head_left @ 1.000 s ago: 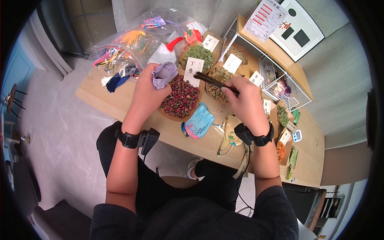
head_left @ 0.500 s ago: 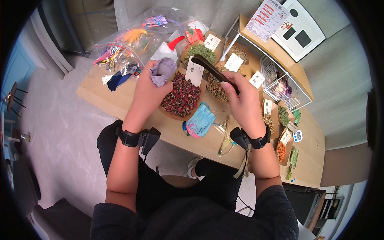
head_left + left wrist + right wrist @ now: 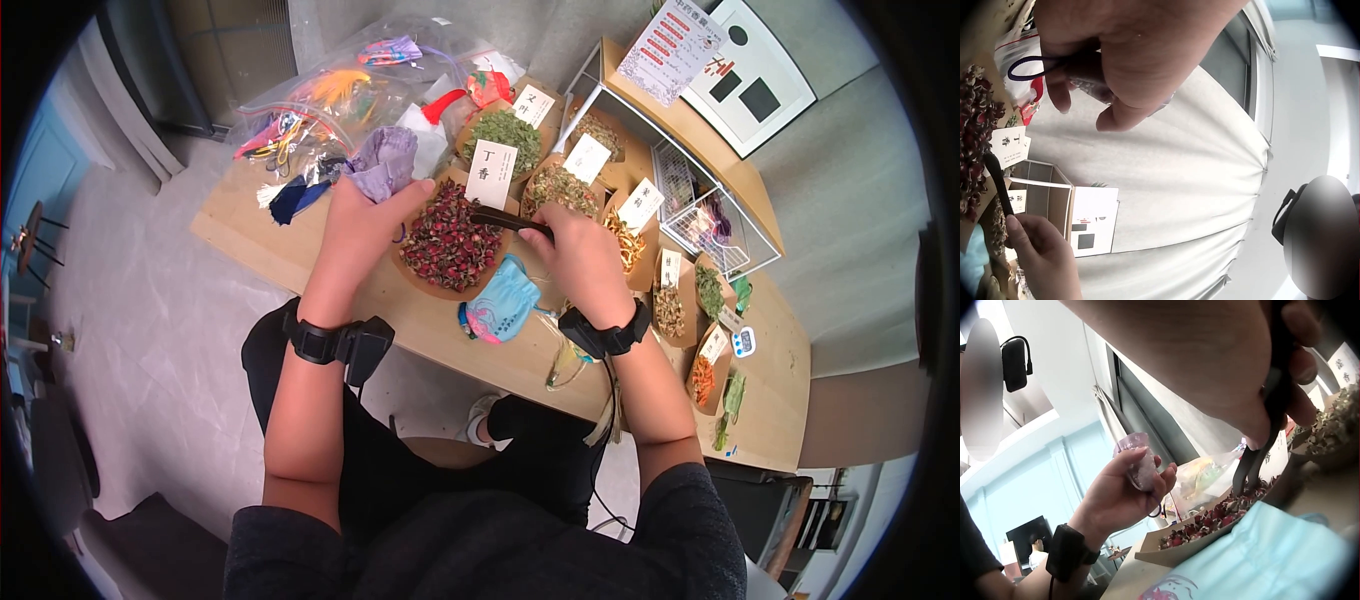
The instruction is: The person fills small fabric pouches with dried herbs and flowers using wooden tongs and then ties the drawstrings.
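Note:
My left hand (image 3: 352, 228) holds a crumpled lavender drawstring pouch (image 3: 385, 162) at the left of the rosebuds. In the right wrist view the pouch (image 3: 1141, 467) stands upright between thumb and fingers, and a dark cord loop hangs below. My right hand (image 3: 588, 250) grips dark tongs (image 3: 512, 221). Their two tips (image 3: 1247, 475) reach down into dried red rosebuds (image 3: 450, 250), which fill a brown paper tray (image 3: 440, 292). A white label card (image 3: 491, 173) stands at the tray's back. Just in front lies a light blue pouch (image 3: 503, 305).
More paper trays hold green leaves (image 3: 503, 140), pale dried herbs (image 3: 560, 188) and orange pieces (image 3: 704, 380). A clear plastic bag (image 3: 310, 120) with tassels and pouches lies at the back left. A shelf with a white wire basket (image 3: 712, 222) stands at the back right.
My right hand has lowered the tongs from above the label card into the rosebuds. My left hand has tilted the lavender pouch, whose opening no longer faces the head camera.

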{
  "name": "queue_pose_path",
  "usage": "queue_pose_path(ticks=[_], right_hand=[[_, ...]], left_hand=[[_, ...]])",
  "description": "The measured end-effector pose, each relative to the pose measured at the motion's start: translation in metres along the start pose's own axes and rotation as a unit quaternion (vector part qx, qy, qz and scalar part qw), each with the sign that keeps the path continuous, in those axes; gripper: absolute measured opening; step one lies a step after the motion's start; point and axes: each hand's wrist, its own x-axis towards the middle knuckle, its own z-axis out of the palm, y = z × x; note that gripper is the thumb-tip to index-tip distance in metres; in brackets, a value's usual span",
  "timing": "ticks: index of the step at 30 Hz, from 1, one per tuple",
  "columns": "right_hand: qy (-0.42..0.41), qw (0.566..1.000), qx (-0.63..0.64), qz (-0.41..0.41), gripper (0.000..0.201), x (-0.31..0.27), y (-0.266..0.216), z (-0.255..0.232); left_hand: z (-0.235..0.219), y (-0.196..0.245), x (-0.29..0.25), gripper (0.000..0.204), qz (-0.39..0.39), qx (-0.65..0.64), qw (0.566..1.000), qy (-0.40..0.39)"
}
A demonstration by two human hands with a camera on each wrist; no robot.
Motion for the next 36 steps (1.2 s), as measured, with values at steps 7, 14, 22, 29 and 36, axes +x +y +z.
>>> queue_pose_path(ticks=[7,14,22,29,36], right_hand=[[-0.011,1.0,0.009,-0.015,0.022,0.002,-0.006,-0.006],[0.003,0.998,0.015,-0.06,0.019,0.001,-0.006,-0.002],[0.029,0.997,0.033,-0.064,0.017,0.004,-0.004,-0.006],[0.114,0.975,0.191,0.008,0.018,0.003,-0.018,-0.024],[0.074,0.993,0.095,0.012,0.023,0.001,-0.012,-0.019]], left_hand=[[-0.002,-0.002,0.001,0.039,-0.004,0.022,1.0,0.003],[0.002,-0.003,0.0,0.045,0.029,0.007,1.0,0.004],[0.001,-0.016,0.005,0.047,0.111,0.167,0.979,0.045],[0.004,-0.019,0.0,0.048,0.25,0.344,0.904,0.042],[0.005,-0.014,-0.001,0.045,0.239,0.337,0.907,0.083]])
